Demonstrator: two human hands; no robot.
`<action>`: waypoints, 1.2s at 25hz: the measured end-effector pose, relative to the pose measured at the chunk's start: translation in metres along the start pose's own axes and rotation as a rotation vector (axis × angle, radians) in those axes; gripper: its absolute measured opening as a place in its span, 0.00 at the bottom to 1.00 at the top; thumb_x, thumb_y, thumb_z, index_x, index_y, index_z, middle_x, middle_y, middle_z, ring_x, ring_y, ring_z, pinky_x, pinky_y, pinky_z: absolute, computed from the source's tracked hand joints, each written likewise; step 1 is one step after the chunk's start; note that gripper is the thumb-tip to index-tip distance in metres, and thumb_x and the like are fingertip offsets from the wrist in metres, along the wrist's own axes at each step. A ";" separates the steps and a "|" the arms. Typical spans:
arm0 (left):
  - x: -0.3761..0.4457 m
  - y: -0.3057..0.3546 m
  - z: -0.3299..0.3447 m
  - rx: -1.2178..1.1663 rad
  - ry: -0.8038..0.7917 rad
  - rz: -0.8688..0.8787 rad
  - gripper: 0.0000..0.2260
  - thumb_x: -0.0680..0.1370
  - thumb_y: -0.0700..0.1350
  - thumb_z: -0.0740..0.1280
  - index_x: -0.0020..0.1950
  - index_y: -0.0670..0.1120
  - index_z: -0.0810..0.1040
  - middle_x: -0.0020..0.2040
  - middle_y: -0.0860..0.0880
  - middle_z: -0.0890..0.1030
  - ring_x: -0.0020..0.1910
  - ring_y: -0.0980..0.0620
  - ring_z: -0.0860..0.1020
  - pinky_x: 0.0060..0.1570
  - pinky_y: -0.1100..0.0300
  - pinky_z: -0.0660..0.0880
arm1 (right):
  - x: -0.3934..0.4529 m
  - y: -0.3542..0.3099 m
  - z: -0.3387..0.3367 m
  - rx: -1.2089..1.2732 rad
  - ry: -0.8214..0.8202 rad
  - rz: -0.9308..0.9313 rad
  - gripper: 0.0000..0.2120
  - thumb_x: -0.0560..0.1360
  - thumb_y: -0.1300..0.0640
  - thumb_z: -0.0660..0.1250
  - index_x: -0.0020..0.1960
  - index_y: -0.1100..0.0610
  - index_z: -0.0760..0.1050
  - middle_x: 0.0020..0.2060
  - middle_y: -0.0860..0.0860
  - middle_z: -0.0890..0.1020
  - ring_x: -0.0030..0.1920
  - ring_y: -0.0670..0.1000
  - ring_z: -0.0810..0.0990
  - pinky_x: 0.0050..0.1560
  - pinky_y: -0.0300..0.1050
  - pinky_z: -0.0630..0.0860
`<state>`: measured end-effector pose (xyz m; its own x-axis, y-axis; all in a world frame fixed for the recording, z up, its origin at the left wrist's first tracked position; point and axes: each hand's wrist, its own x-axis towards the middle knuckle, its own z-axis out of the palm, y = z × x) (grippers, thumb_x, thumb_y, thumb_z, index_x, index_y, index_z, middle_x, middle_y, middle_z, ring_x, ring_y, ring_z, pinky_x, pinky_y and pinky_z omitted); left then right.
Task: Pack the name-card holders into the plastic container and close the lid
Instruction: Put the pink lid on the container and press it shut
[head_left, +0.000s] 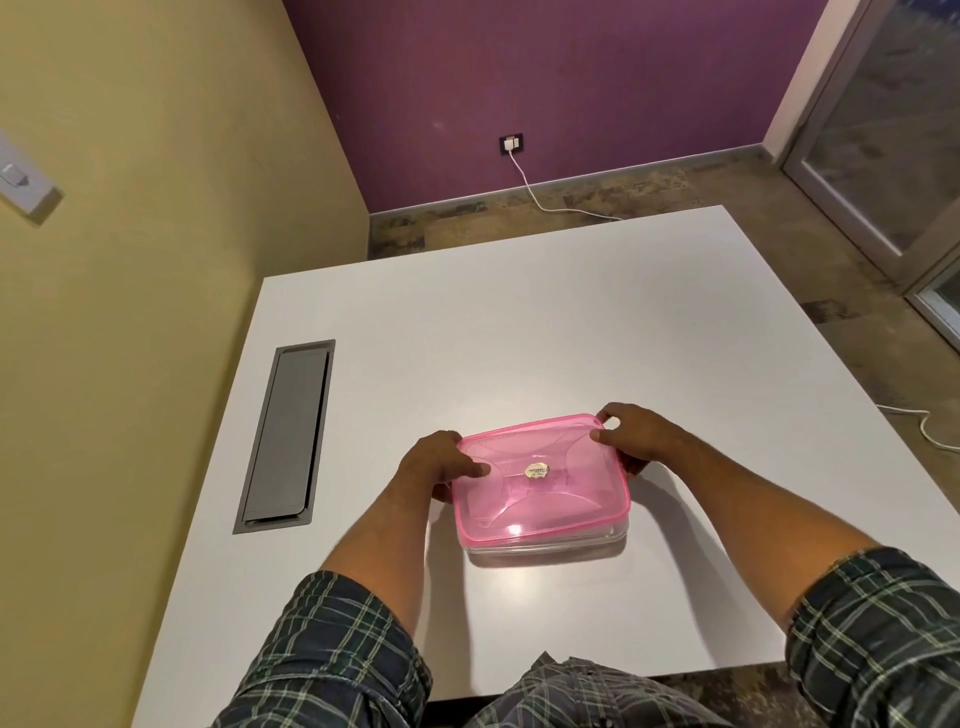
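Container: the clear plastic container (545, 543) sat on the white table (519, 338), at the near middle, right in front of the person.
Lid: the pink lid (540, 478) lay over the container's top, a small gold sticker (537, 471) at its centre.
Left hand: the left hand (441, 462) gripped the lid's left edge, thumb pressed flat on top, fingers curled down the side.
Right hand: the right hand (636, 439) clamped the far right corner, thumb on the rim, fingers wrapped under.
Hands together: set apart, one at each end of the box.
Name-card holders: could not be made out through the pink plastic; none lay on the table.
Step in hand: by the look of it, the closing, with the lid being seated on the rim.
Next move: likely calls for firm, even pressure round every edge, near side included, until the rim sits flush.
Elsewhere: a grey cable hatch (285, 436) was set into the table at the left.
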<state>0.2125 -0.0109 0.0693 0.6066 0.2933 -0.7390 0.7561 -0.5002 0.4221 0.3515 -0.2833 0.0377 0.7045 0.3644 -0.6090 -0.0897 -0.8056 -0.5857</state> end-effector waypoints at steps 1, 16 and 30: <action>-0.002 0.003 -0.001 0.004 -0.059 -0.018 0.29 0.70 0.49 0.79 0.66 0.47 0.71 0.50 0.44 0.80 0.37 0.44 0.82 0.34 0.53 0.83 | -0.001 -0.001 -0.002 0.006 -0.020 -0.016 0.13 0.79 0.53 0.69 0.60 0.56 0.73 0.36 0.59 0.81 0.28 0.56 0.82 0.28 0.45 0.80; -0.003 0.008 0.018 0.392 -0.159 0.058 0.69 0.63 0.51 0.84 0.77 0.46 0.27 0.73 0.39 0.69 0.58 0.40 0.80 0.55 0.49 0.80 | -0.019 0.018 -0.001 0.020 -0.279 0.030 0.37 0.71 0.61 0.78 0.73 0.55 0.60 0.45 0.61 0.81 0.37 0.59 0.85 0.41 0.54 0.85; 0.000 -0.002 0.023 0.700 -0.083 0.099 0.74 0.59 0.56 0.84 0.75 0.43 0.24 0.68 0.39 0.77 0.65 0.40 0.76 0.63 0.52 0.71 | -0.022 0.009 -0.007 -0.835 -0.203 -0.389 0.64 0.61 0.28 0.75 0.82 0.49 0.42 0.80 0.49 0.47 0.78 0.54 0.58 0.71 0.54 0.69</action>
<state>0.2050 -0.0282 0.0564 0.6229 0.1701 -0.7636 0.3461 -0.9353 0.0740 0.3402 -0.3019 0.0501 0.4357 0.6889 -0.5793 0.7147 -0.6560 -0.2426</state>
